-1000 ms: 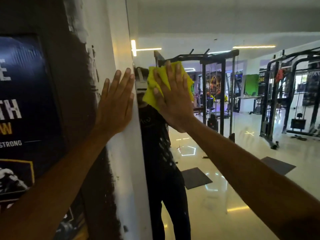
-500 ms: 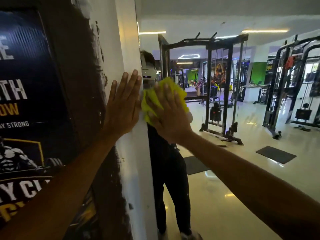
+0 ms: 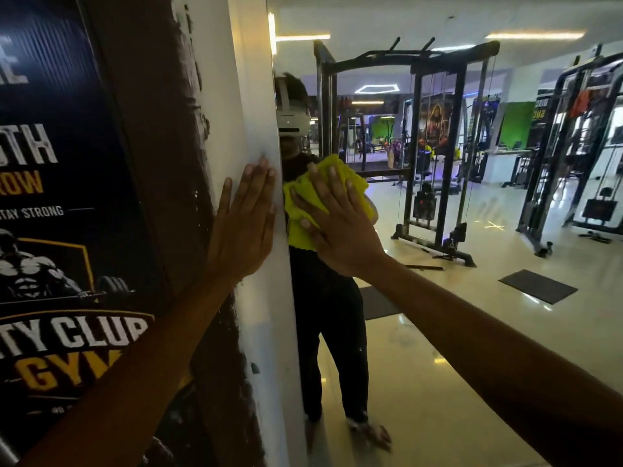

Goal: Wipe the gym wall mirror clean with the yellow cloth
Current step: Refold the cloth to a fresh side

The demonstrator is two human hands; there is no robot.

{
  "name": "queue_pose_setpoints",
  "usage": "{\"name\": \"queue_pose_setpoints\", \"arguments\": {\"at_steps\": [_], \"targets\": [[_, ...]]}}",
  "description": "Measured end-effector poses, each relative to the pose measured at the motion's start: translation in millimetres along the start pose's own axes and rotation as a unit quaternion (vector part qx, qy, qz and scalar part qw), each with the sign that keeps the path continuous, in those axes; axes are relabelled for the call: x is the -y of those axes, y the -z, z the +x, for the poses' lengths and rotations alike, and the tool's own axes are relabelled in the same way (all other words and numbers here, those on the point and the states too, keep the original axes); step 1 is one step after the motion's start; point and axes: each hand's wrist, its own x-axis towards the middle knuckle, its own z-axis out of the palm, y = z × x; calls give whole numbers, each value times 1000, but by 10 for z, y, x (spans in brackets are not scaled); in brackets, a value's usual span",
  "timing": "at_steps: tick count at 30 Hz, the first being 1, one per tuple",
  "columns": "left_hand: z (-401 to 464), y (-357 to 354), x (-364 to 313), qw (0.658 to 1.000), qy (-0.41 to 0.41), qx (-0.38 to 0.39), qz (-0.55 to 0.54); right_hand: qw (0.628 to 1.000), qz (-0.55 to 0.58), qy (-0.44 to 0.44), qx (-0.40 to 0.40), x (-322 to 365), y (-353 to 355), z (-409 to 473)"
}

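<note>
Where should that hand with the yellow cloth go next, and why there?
Probably a short stroke rightward across the glass. The right hand presses the yellow cloth flat against the mirror right at its left edge, beside the white wall strip where the left hand rests. Nearly all the glass in view lies to the right and below.

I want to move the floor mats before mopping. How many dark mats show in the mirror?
2: one mat on the floor at right, beyond the cable machine; another mat just right of the reflected person's legs, partly hidden by the right arm. Others may lie out of view.
</note>
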Motion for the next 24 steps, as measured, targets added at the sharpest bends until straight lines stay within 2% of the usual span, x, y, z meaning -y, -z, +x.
{"name": "queue_pose_setpoints", "arguments": {"at_steps": [3, 5, 7, 9, 11, 13, 15, 16, 17, 19, 21, 22, 24], "targets": [[-162, 55, -177, 996, 45, -14, -81, 993, 103, -42, 31, 42, 171, -106], [-315, 81, -371, 984, 72, -41, -160, 980, 176, -92, 23, 124, 267, -213], [-518, 74, -609, 957, 101, -55, -265, 944, 296, -143, -11, 248, 361, -350], [-709, 50, -834, 905, 180, -31, -385, 859, 454, -231, -48, 406, 484, -499], [-897, -11, -1006, 830, 274, 17, -485, 747, 565, -350, -20, 511, 611, -695], [-1078, -85, -1157, 741, 338, 64, -577, 640, 620, -452, 22, 515, 625, -920], [-1239, -115, -1309, 659, 403, 119, -624, 541, 658, -522, 41, 560, 629, -1176], [-1324, -135, -1382, 635, 433, 145, -623, 503, 669, -546, 43, 614, 644, -1287], [-1430, -165, -1444, 627, 452, 165, -612, 484, 665, -567, 47, 641, 600, -1430], [-1670, -222, -1534, 655, 458, 190, -570, 461, 648, -603, 64, 684, 508, -1718], [-1916, -286, -1577, 676, 461, 195, -540, 413, 665, -616, 82, 704, 402, -2027], [-2022, -303, -1592, 679, 467, 196, -531, 390, 679, -616, 87, 718, 358, -2154], [-2205, -336, -1623, 676, 477, 196, -526, 369, 683, -623, 95, 747, 292, -2405]]}}
